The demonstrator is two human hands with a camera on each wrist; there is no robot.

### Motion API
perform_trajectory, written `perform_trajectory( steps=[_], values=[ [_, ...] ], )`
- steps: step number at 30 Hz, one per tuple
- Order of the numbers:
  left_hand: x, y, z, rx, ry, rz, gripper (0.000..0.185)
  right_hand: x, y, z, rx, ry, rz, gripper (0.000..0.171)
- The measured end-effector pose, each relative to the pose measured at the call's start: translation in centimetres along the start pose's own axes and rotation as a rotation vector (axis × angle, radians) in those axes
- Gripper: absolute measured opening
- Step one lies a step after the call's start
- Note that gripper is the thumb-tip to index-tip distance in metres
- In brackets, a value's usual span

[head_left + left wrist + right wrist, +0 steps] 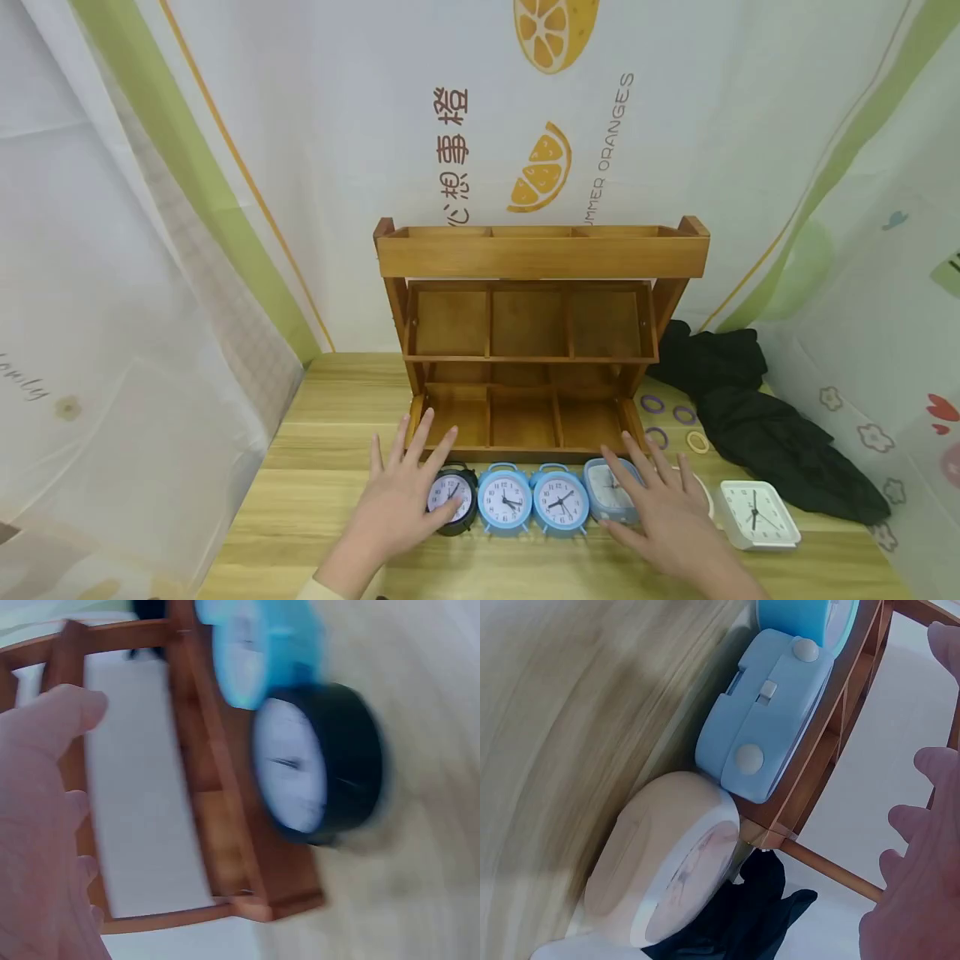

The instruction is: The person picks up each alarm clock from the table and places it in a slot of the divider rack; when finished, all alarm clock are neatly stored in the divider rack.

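A row of several alarm clocks stands before a wooden rack (543, 257). My left hand (397, 500) is spread with straight fingers over the left end of the row, its thumb overlapping the black alarm clock (341, 765). To the right come two round blue alarm clocks (505, 502) with handles on top, then a light blue squarish clock (761, 712). Fingers apart and holding nothing, my right hand (667, 517) hovers by that clock and covers most of a rounded cream clock (656, 855) in the head view. A white square clock (759, 515) stands at the right end.
The rack has tiered, divided compartments. Black cloth (757, 425) lies bunched to its right. Between cloth and rack are several small rings, including a yellow ring (697, 442) and a purple ring (652, 404). Printed white curtains (337, 125) surround the wooden table (300, 500).
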State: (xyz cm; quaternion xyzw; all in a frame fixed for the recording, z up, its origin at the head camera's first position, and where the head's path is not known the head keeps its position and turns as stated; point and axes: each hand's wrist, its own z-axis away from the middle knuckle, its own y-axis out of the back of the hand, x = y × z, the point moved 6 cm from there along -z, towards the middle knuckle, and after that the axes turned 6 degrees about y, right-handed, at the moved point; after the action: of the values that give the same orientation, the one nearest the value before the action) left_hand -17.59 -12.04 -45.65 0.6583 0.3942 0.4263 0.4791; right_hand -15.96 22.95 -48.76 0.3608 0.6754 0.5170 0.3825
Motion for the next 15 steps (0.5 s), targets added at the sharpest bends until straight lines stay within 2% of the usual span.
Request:
perform_trajectory(
  steps=[4, 8, 15],
  values=[
    [1.1, 2.1, -0.4, 0.056, -0.007, 0.056, 0.091, -0.1, -0.3, -0.5, -0.001, -0.009, -0.008, 0.091],
    [2.4, 4.1, -0.6, 0.096, -0.043, 0.134, 0.091, -0.5, -0.7, -1.0, 0.010, -0.027, -0.073, 0.091],
    [5.0, 6.3, 0.1, 0.151, -0.104, 0.444, 0.076, -2.6, -2.2, -2.3, 0.039, -0.034, -0.087, 0.091]
  ],
)
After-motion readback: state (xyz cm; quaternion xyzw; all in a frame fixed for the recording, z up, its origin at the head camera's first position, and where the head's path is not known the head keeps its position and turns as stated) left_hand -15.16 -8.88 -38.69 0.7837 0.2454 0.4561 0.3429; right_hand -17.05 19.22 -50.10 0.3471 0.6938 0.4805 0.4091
